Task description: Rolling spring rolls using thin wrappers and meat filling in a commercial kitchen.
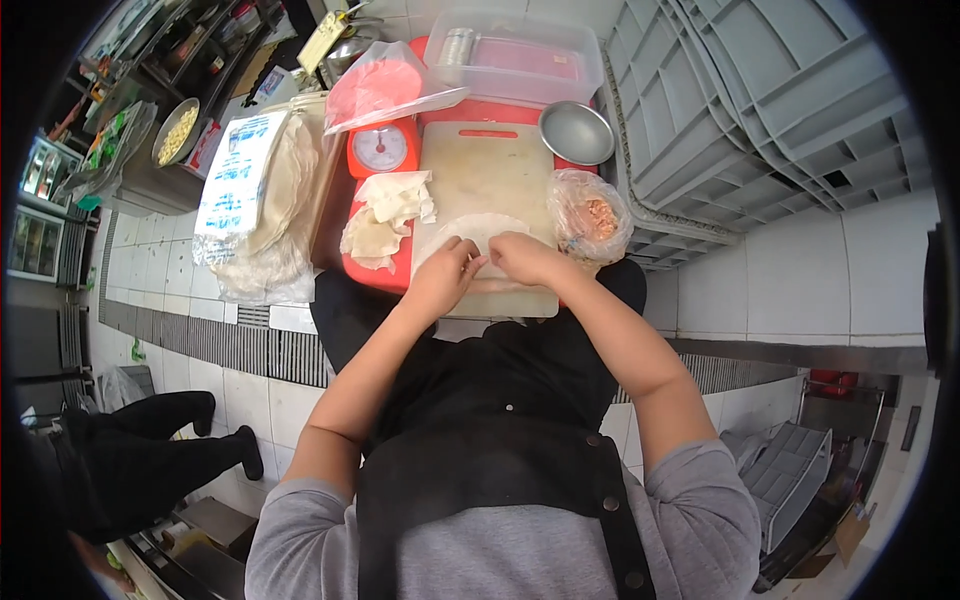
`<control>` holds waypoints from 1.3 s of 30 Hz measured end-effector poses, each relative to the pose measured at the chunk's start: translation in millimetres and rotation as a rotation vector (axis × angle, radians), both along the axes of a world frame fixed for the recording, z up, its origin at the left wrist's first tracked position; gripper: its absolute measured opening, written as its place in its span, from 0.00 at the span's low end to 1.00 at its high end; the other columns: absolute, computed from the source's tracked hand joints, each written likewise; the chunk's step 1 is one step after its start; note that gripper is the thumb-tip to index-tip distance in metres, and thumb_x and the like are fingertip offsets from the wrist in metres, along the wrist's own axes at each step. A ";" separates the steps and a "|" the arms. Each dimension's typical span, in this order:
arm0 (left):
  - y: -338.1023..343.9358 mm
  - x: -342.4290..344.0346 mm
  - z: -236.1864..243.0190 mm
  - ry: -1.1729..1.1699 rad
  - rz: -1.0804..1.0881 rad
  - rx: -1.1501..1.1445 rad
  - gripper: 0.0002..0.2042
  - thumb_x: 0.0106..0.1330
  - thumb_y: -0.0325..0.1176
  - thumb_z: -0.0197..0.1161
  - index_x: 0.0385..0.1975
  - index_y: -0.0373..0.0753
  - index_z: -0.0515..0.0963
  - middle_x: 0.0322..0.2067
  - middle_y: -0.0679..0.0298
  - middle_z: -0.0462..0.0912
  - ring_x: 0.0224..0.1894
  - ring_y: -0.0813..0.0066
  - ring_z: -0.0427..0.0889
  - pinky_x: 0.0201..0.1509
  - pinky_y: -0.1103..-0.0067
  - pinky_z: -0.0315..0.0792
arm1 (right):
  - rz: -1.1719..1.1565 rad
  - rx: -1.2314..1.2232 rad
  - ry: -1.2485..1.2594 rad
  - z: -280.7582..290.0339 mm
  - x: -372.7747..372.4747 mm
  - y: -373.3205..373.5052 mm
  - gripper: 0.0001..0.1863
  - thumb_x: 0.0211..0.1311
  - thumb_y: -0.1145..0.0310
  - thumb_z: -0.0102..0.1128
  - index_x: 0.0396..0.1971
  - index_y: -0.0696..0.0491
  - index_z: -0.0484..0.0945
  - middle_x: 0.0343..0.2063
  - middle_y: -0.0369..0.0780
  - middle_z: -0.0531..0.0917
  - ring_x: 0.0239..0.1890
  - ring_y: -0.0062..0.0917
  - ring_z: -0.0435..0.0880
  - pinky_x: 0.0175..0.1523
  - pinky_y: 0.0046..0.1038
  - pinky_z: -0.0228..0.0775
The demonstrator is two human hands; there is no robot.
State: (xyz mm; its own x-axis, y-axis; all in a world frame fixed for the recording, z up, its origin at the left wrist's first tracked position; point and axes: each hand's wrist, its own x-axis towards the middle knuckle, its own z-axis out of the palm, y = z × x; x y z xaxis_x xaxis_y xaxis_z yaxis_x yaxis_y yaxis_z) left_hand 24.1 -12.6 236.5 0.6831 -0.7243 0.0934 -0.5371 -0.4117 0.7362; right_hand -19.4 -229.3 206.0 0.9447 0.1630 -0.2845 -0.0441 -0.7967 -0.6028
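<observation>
On a whitish cutting board [490, 165] in front of me lies a thin, pale spring roll wrapper [489, 224] with a rounded far edge. My left hand [445, 271] and my right hand [526, 258] meet at its near part, their fingers curled and pinching at it. My hands partly hide the wrapper, and any filling under them cannot be made out. To the right of the board sits a clear plastic bag [588, 216] with crumbly orange-pink filling inside. Torn pieces of wrapper [385, 215] lie left of the board.
Behind the torn pieces stands an orange dial scale [381, 147], with a pink item in a plastic bag [385, 88] above it. A metal bowl [576, 133] and a clear plastic tub [520, 55] are at the back. Stacked wrapper sheets [262, 190] lie left; grey crates [690, 120] stand right.
</observation>
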 end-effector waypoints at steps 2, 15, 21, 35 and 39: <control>-5.1 1.2 -22.2 0.121 -0.077 -0.030 0.11 0.73 0.36 0.63 0.40 0.33 0.79 0.37 0.48 0.82 0.43 0.44 0.81 0.48 0.60 0.76 | 0.006 -0.174 -0.102 -13.2 13.3 4.9 0.08 0.64 0.72 0.55 0.38 0.58 0.81 0.40 0.53 0.82 0.47 0.52 0.82 0.55 0.45 0.74; -13.4 -29.5 -33.9 -0.116 -0.044 -0.022 0.16 0.72 0.36 0.64 0.52 0.32 0.80 0.45 0.48 0.79 0.48 0.47 0.80 0.53 0.62 0.75 | -0.636 -0.726 -0.711 -24.3 112.7 -167.0 0.29 0.78 0.46 0.44 0.57 0.56 0.80 0.61 0.52 0.79 0.64 0.46 0.78 0.74 0.62 0.54; 25.2 -13.4 -27.2 0.264 0.247 -0.222 0.15 0.70 0.30 0.66 0.52 0.31 0.80 0.42 0.48 0.82 0.44 0.55 0.83 0.49 0.67 0.77 | -0.663 -0.227 -0.431 42.0 108.2 -156.8 0.31 0.78 0.46 0.40 0.43 0.57 0.87 0.43 0.55 0.87 0.50 0.52 0.86 0.62 0.52 0.72; 74.0 41.4 -54.6 0.658 0.618 -0.177 0.08 0.70 0.25 0.65 0.44 0.29 0.83 0.28 0.61 0.85 0.28 0.77 0.85 0.29 0.79 0.79 | 0.161 -0.046 -0.307 -11.7 -19.1 109.2 0.30 0.74 0.61 0.52 0.69 0.62 0.68 0.72 0.51 0.69 0.75 0.41 0.65 0.78 0.48 0.55; 70.8 45.0 -44.9 0.673 0.597 -0.150 0.10 0.76 0.30 0.61 0.45 0.29 0.83 0.29 0.61 0.86 0.29 0.78 0.85 0.31 0.79 0.80 | 0.162 -0.148 -0.383 -6.3 -0.8 102.0 0.31 0.73 0.60 0.51 0.70 0.61 0.67 0.73 0.50 0.67 0.77 0.40 0.63 0.79 0.49 0.53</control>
